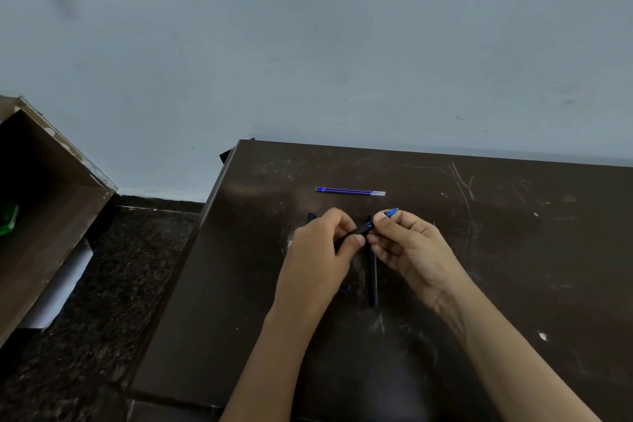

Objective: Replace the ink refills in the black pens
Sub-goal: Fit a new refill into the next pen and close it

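My left hand (322,250) grips the barrel of a black pen (363,228) held above the dark table (513,267). My right hand (407,247) pinches the pen's blue tip section (391,213), whose point sticks out past my fingers. A second black pen (372,281) lies on the table under my hands, pointing toward me. Two blue ink refills (349,191) lie side by side farther back on the table. A small dark piece (311,216) shows just beyond my left hand, and a bit of blue (344,288) peeks out under my left wrist.
The table stands against a pale wall (308,62). Its left edge drops to a dark speckled floor (120,284). A brown wooden cabinet (44,216) stands at the left with something green inside.
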A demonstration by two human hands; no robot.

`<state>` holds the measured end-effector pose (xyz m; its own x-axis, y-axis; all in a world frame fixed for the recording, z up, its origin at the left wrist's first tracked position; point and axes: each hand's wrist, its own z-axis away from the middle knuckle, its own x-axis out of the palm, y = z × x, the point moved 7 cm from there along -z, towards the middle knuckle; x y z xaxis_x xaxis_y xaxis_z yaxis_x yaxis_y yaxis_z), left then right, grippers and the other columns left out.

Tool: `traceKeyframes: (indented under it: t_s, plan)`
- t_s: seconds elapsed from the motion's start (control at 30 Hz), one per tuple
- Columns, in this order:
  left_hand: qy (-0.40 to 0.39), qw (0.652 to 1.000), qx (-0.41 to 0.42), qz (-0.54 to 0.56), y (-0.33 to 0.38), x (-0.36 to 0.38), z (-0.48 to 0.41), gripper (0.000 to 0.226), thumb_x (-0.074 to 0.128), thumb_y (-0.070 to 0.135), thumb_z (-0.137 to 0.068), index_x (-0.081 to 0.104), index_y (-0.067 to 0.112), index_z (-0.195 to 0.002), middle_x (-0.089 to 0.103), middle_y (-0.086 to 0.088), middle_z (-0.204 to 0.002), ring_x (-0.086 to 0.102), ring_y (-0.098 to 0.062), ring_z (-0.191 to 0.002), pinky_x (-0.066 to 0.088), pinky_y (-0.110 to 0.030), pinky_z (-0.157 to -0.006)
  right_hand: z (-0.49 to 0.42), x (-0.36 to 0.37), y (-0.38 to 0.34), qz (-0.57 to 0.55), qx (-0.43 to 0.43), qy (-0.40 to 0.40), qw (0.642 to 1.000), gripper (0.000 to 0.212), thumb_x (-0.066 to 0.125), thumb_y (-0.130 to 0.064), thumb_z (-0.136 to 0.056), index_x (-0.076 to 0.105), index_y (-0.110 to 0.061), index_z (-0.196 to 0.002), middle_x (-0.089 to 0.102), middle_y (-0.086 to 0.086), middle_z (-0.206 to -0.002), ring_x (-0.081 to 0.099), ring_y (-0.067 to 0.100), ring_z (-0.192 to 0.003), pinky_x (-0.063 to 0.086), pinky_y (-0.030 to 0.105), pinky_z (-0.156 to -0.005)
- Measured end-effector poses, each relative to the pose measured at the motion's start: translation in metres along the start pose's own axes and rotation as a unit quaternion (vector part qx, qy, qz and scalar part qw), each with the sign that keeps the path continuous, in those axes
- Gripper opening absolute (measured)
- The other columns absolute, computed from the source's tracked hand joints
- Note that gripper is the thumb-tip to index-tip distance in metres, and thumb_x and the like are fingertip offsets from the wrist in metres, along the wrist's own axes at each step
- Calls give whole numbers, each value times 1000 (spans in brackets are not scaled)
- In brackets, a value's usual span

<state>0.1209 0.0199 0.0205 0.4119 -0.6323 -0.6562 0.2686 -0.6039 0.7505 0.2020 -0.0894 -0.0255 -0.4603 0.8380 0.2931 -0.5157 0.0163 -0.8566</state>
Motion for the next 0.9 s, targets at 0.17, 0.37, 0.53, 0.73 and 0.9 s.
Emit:
traceKeyframes:
  t_s: [0.17,0.37,0.53,0.73,0.9]
  plan:
    - [-33,999,-23,13,-5,7,0,19,47,29,-97,61,18,-103,68,1,-89,63,-7,-77,51,-22,-77,0,0,-1,2,-6,2,1000,8,64,-15,-85,67,-8,-90,67,1,-71,64,8,-67,51,25,-73]
    - [-28,1000,0,-7,-2,6,0,14,63,25,-88,62,19,-101,65,7,-85,60,-2,-75,46,-14,-70,1,0,-2,17,-10,-2,1000,7,63,-14,-86,67,-9,-89,66,2,-72,63,9,-67,52,25,-71]
    - [-78,991,-91,56,-11,14,0,32,41,31,-99,63,8,-103,67,-4,-86,60,-6,-68,46,-10,-65,0,-1,-2,17,-15,-1,1000,8,64,-15,-86,66,-9,-89,66,2,-73,63,9,-69,51,25,-70]
    - [-14,1000,-26,-5,-2,-1,2,12,65,27,-86,62,20,-95,60,10,-76,56,-1,-67,43,-13,-65,0,0,0,15,-11,-3,1000,6,64,-15,-86,66,-10,-87,63,5,-75,62,8,-68,52,25,-72]
    - [-35,997,-59,33,-6,5,2,22,48,33,-96,63,16,-96,68,1,-82,64,-8,-71,51,-22,-72,1,1,0,15,-13,-2,1000,5,63,-15,-86,66,-11,-84,65,1,-71,62,8,-67,51,23,-70]
